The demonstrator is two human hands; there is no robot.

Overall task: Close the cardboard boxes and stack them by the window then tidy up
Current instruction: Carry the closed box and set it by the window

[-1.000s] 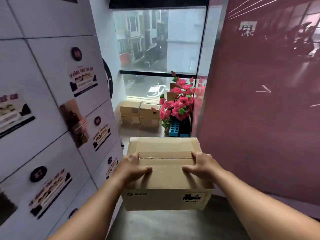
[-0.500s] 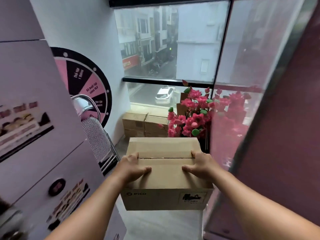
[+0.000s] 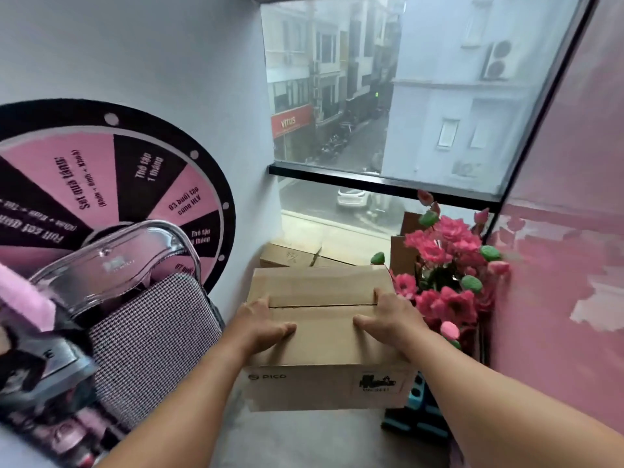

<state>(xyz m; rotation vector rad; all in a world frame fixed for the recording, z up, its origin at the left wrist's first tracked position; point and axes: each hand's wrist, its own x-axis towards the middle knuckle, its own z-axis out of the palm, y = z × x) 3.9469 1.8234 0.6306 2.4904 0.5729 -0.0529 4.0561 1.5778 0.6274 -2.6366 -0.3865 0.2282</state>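
Level, closed cardboard box (image 3: 324, 336) between both hands (image 3: 329, 320), long axis left-right.

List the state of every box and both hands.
carried box: flaps closed, held off the floor
left hand: grips the box's left side, thumb on top
right hand: grips the box's right side, thumb on top
boxes by the window: closed, on the floor
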